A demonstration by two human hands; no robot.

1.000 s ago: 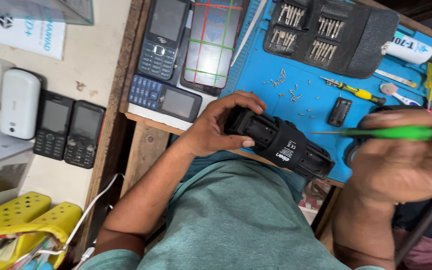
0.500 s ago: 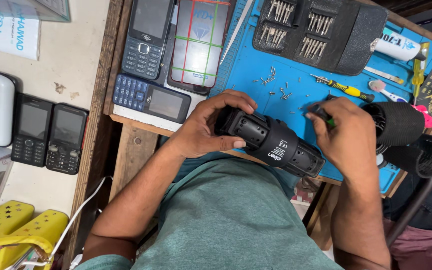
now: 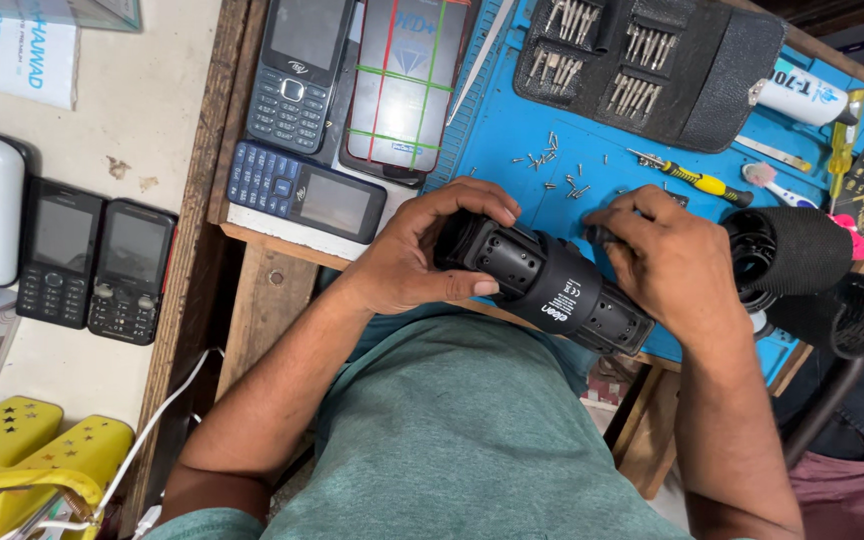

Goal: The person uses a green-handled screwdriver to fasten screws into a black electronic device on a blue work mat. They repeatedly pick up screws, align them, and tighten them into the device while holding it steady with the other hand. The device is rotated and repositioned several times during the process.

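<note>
A plain grey-green T-shirt with short sleeves is worn; both forearms are left bare, without rings or watch.

You sit at a worn brown wooden workbench with a bright blue rubber mat on top. To your left is a pale cream countertop with small chips. Soft, even light falls on it all. A dark chair stands right.
</note>
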